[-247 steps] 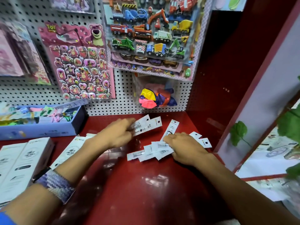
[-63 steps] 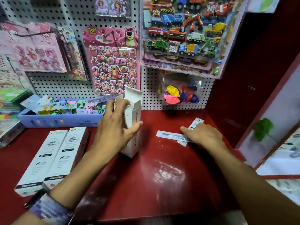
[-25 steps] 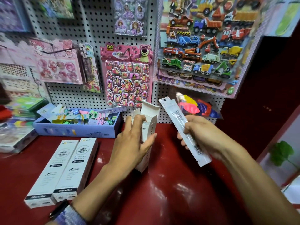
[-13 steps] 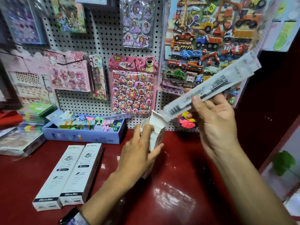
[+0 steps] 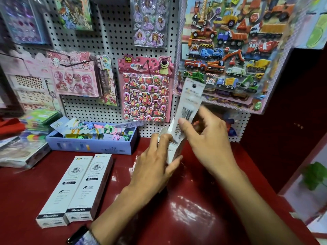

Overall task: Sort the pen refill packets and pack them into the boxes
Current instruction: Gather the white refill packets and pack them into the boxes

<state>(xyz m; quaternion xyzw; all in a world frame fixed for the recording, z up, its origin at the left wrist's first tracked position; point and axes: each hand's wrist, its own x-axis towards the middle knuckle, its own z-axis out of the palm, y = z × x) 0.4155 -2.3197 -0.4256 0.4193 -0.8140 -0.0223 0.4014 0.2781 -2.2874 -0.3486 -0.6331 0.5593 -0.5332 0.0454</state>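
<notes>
Right now your left hand point(image 5: 155, 167) is wrapped around the box point(image 5: 172, 152), which stands upright on the red counter point(image 5: 194, 209) with its top flaps open; your fingers point(image 5: 163, 138) curl over its near top edge and your thumb presses its right side. Your right hand point(image 5: 207, 138) pinches the packet point(image 5: 190, 103) between thumb and fingers, a little above the box mouth. That packet stands nearly upright, leaning slightly right, its lower end already down inside the open top and its upper end (the part with the hang hole) rising in front of the truck stickers point(image 5: 230, 50). Printing on it is blurred and cannot be read.

To your left two closed boxes point(image 5: 77, 188) lie flat side by side, touching along their long sides, ends toward you. Behind them, against the pegboard point(image 5: 113, 41), sits a blue tray point(image 5: 92, 145) full of coloured items. A pink bear sticker sheet point(image 5: 145, 89) hangs above the tray's right end, just left of the packet. A watch strap point(image 5: 77, 236) shows on your left wrist at the bottom edge.
</notes>
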